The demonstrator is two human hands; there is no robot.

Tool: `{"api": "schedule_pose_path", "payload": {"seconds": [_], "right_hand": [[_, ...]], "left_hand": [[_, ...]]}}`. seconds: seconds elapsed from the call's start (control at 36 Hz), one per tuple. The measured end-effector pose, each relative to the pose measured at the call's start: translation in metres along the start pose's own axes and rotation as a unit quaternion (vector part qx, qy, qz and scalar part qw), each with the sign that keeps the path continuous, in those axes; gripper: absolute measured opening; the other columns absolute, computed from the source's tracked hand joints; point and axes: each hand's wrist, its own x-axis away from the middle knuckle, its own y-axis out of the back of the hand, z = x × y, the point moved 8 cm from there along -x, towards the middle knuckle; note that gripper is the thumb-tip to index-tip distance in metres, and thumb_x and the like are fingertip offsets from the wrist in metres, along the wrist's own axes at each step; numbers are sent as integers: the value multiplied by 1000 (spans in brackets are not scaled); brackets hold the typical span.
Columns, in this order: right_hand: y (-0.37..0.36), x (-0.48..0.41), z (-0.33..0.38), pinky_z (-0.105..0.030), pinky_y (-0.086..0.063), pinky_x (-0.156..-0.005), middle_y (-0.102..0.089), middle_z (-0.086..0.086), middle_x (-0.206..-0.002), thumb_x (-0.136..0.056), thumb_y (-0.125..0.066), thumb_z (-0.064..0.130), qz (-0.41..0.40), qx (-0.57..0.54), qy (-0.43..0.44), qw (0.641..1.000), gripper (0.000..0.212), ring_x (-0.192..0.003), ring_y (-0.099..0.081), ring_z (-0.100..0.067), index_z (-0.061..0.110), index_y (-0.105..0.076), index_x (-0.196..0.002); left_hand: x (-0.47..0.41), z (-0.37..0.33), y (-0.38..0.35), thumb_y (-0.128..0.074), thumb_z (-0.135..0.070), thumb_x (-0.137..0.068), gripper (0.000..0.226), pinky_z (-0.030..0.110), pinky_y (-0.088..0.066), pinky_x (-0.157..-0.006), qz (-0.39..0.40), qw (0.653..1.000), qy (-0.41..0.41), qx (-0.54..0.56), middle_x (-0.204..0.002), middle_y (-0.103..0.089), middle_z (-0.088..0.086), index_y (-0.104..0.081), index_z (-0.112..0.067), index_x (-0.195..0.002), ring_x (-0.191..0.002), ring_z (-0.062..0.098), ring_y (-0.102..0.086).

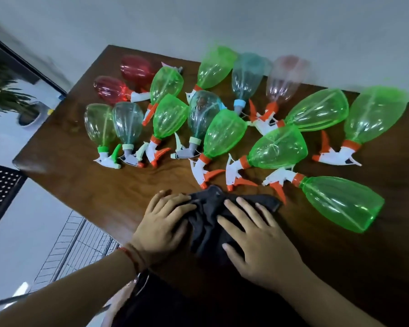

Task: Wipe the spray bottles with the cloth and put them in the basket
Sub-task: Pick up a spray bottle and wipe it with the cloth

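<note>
Spray bottles (224, 135) crowd the far table (85, 185); bare wood lies near-left.

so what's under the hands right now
A crumpled black cloth lies under both the left hand and right hand, on the brown wooden table. Anything beneath the cloth is covered.

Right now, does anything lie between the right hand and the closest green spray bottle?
Nothing visible does. The right hand rests flat on the dark cloth; only bare table separates it from the green bottle lying to its right.
</note>
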Motion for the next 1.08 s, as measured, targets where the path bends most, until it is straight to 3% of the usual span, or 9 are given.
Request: {"api": "schedule_pose_path", "payload": {"seconds": [0.25,0.42,0.53,0.64,0.81,0.92,1.0,1.08], "right_hand": [[3,4,-1,-50,-24,-128,-30,7,-172,-107,-41,45,-60,12,-32,998,51,-161,-18,-19,33,-45,-157],[5,8,4,-49,-20,-129,-35,7,-169,-107,-45,38,-106,40,-32,993,48,-160,-23,-19,34,-52,-154],[11,13,8,-47,-26,-127,-42,9,-165,-106,-53,37,-176,66,-35,981,40,-156,-32,-19,34,-61,-145],[16,21,11,-43,-37,-115,-56,10,-150,-105,-59,35,-246,88,-47,964,27,-144,-48,-22,30,-72,-128],[12,34,40,-44,-47,-96,-66,11,-124,-100,-64,18,-332,104,-94,933,15,-119,-58,-19,26,-75,-107],[-3,44,74,-38,-43,-93,-63,13,-118,-98,-63,35,-327,77,-94,937,19,-113,-58,-17,27,-73,-112],[-14,49,82,-33,-42,-94,-61,16,-123,-92,-69,56,-300,90,-140,939,40,-114,-56,-13,31,-69,-124],[-14,48,75,-34,-43,-96,-62,17,-125,-95,-70,52,-305,89,-183,930,39,-114,-56,-13,32,-67,-129]], "left_hand": [[1,7,-2,-56,-26,-100,35,53,-29,-127,9,997,26,67,-140,-64,-1,-67,-16,-131,-134,21,-57],[5,6,-6,-55,-26,-100,38,54,-24,-129,19,996,5,87,-149,-57,-2,-64,-15,-135,-145,20,-48],[7,10,-9,-53,-31,-100,35,51,-20,-131,-7,994,-11,106,-153,-53,-6,-60,-23,-134,-152,18,-42],[7,16,-9,-62,-32,-102,22,45,-14,-131,-30,989,-18,140,-147,-53,-13,-58,-32,-123,-150,14,-41],[10,10,-2,-68,-29,-99,16,58,-25,-126,-57,986,-60,146,-138,-58,-9,-61,-31,-113,-139,19,-47],[10,9,1,-73,-20,-96,14,61,-37,-117,-89,978,-89,165,-133,-64,-6,-65,-26,-106,-131,22,-52],[11,7,5,-73,-14,-95,16,52,-43,-110,-109,969,-105,193,-120,-65,-6,-63,-24,-104,-117,18,-55],[13,6,10,-68,-13,-98,13,43,-46,-97,-118,964,-105,215,-101,-59,-8,-61,-22,-103,-96,16,-51]]}}
